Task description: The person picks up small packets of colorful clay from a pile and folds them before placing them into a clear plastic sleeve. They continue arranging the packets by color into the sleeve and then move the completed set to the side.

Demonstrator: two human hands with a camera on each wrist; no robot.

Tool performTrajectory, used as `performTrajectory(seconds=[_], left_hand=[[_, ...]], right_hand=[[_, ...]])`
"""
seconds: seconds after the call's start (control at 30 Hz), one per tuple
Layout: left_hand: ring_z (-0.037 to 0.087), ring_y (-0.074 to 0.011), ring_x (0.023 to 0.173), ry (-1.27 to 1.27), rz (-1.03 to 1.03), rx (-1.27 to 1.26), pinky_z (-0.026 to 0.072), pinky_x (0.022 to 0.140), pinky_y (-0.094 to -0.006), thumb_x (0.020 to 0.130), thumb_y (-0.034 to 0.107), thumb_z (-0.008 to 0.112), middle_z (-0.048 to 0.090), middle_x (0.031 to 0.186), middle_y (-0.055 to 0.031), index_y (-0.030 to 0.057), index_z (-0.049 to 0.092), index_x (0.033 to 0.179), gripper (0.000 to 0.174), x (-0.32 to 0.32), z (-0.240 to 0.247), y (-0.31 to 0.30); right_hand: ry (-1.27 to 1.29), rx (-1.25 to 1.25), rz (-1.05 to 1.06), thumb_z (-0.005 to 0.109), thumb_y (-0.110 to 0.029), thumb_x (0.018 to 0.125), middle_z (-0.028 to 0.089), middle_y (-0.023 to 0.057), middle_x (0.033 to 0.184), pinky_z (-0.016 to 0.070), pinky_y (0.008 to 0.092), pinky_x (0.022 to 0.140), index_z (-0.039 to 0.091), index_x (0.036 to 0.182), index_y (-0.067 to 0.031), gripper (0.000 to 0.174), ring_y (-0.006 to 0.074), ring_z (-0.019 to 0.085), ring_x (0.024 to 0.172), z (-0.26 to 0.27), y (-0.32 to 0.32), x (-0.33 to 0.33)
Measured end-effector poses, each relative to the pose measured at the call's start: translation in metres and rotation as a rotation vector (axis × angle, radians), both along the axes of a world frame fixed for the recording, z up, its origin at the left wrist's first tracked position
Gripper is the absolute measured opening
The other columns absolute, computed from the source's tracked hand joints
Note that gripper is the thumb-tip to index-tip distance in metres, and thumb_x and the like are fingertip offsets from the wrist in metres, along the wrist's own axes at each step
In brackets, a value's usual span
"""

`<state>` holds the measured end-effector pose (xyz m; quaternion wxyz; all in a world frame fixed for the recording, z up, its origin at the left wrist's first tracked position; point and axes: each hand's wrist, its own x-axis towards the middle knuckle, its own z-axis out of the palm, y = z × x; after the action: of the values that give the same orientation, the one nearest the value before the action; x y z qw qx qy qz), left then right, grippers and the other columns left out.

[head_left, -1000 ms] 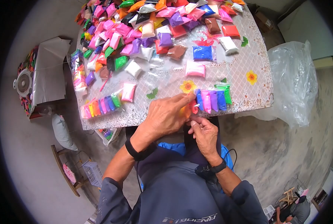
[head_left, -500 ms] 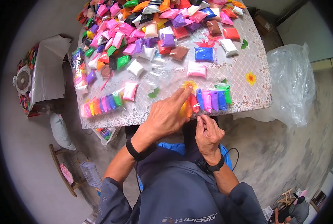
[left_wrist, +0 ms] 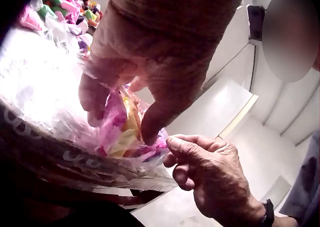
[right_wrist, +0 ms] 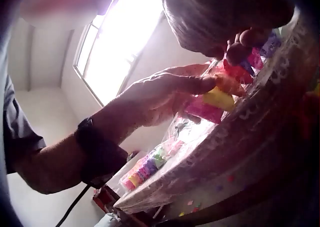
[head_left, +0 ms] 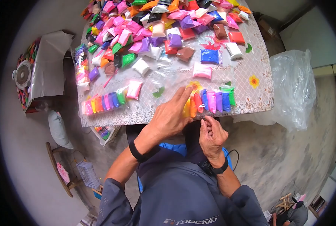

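A row of coloured packets [head_left: 219, 101] in a clear bag lies along the table's front edge, running from yellow and orange to blue and green. The left hand [head_left: 170, 115] lies over its left end; in the left wrist view its thumb and fingers [left_wrist: 150, 61] straddle pink and yellow packets [left_wrist: 131, 119]. At the bag's near edge, the right hand [head_left: 213, 137] pinches the clear film between thumb and forefinger, its other fingers curled. From the right wrist view, the left hand [right_wrist: 165, 94] grips the yellow and pink packets [right_wrist: 219, 99].
A second bagged row [head_left: 104, 103] lies at the table's front left, beside a pink-white packet [head_left: 134, 89]. Loose coloured packets [head_left: 138, 30] are heaped at the back. A large clear plastic sheet [head_left: 294, 86] hangs off the right side; a fan [head_left: 23, 74] stands left.
The right hand has moved slightly right along the bag's near edge, away from the left hand. The left hand's fingers have shifted left, uncovering orange and red packets.
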<state>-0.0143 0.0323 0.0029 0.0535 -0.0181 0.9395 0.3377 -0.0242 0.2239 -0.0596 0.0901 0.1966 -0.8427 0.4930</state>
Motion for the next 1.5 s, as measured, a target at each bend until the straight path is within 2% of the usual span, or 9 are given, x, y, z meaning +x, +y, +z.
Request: performTrajectory(seconds=[0.2,0.33,0.47,0.57,1.0,1.07,1.3,1.37,1.5], left_hand=[[0.05,-0.0494,0.129,-0.013,0.061,0.023,0.0501,0.1,-0.0492,0.081,0.023,0.08,0.042,0.15,-0.0308,0.005,0.03,0.156,0.091,0.01,-0.003,0.0],[0.058,-0.0527,0.115,0.154,0.048,0.042,0.0528,0.094,-0.0508,0.081,0.018,0.079,0.044,0.146,-0.0338,0.005,0.035,0.152,0.085,0.016,-0.014,-0.003],[0.049,-0.047,0.133,0.113,0.104,0.063,0.0442,0.109,-0.0473,0.078,0.015,0.081,0.047,0.147,-0.0285,0.0077,0.042,0.15,0.082,0.019,-0.021,0.0],[0.048,-0.0472,0.133,0.214,0.062,-0.139,0.0425,0.109,-0.0489,0.076,0.015,0.082,0.049,0.146,-0.0271,0.0081,0.05,0.145,0.077,0.016,-0.015,0.004],[0.051,-0.0415,0.133,0.227,0.116,-0.021,0.0399,0.111,-0.0476,0.081,0.019,0.081,0.053,0.146,-0.0248,0.0063,0.067,0.128,0.051,0.014,-0.021,0.011],[0.051,-0.0396,0.133,0.232,0.146,0.017,0.0407,0.11,-0.0459,0.087,0.019,0.077,0.053,0.146,-0.0243,0.0075,0.07,0.124,0.04,0.013,-0.026,0.009],[0.054,-0.0417,0.127,0.21,0.242,0.043,0.0445,0.104,-0.0472,0.092,0.015,0.071,0.06,0.136,-0.025,0.0028,0.074,0.108,0.02,-0.002,-0.032,0.014],[0.058,-0.0397,0.118,0.209,0.302,-0.044,0.0469,0.098,-0.0458,0.092,0.02,0.072,0.067,0.124,-0.0217,0.0013,0.075,0.096,0.019,-0.011,-0.032,0.014],[0.062,-0.0375,0.109,0.17,0.322,-0.084,0.0488,0.092,-0.0449,0.089,0.025,0.075,0.073,0.112,-0.0166,0.0002,0.075,0.085,0.025,-0.027,-0.026,0.018]], right_hand=[[-0.234,-0.148,-0.065,0.072,0.001,0.088,0.07,0.0096,0.079,0.0538,0.0265,0.059,0.07,0.103,0.0026,0.015,0.0146,0.066,0.063,0.0,0.01,0.003],[-0.385,-0.252,-0.133,0.07,0.0,0.092,0.07,0.0056,0.079,0.0525,0.0242,0.061,0.07,0.105,0.0041,0.014,0.0076,0.063,0.068,-0.008,0.025,-0.001],[-0.433,-0.273,-0.157,0.068,0.0,0.092,0.07,0.0063,0.079,0.0525,0.0237,0.062,0.07,0.104,0.0042,0.013,0.008,0.063,0.068,-0.015,0.04,0.001],[-0.443,-0.259,-0.156,0.068,0.001,0.092,0.07,0.0062,0.079,0.0526,0.0238,0.062,0.07,0.104,0.0043,0.013,0.0085,0.064,0.068,-0.02,0.046,0.003],[-0.534,-0.283,-0.045,0.068,0.003,0.091,0.072,0.0118,0.081,0.055,0.0276,0.061,0.07,0.102,0.0043,0.012,0.015,0.071,0.069,-0.046,0.06,0.015],[-0.507,-0.298,0.012,0.065,0.001,0.095,0.069,0.0052,0.079,0.0478,0.0207,0.053,0.07,0.107,0.004,0.013,0.006,0.059,0.06,-0.053,0.063,0.016],[-0.531,-0.289,0.055,0.065,0.002,0.094,0.068,0.005,0.078,0.0483,0.021,0.054,0.07,0.106,0.0041,0.013,0.0062,0.06,0.06,-0.058,0.067,0.017],[-0.588,-0.275,0.051,0.068,0.005,0.09,0.072,0.0145,0.083,0.0553,0.0284,0.06,0.069,0.102,0.0041,0.013,0.0189,0.073,0.07,-0.056,0.067,0.016],[-0.606,-0.284,0.06,0.068,0.005,0.09,0.072,0.0145,0.083,0.0552,0.028,0.06,0.069,0.103,0.0042,0.013,0.0179,0.073,0.071,-0.059,0.068,0.016]])
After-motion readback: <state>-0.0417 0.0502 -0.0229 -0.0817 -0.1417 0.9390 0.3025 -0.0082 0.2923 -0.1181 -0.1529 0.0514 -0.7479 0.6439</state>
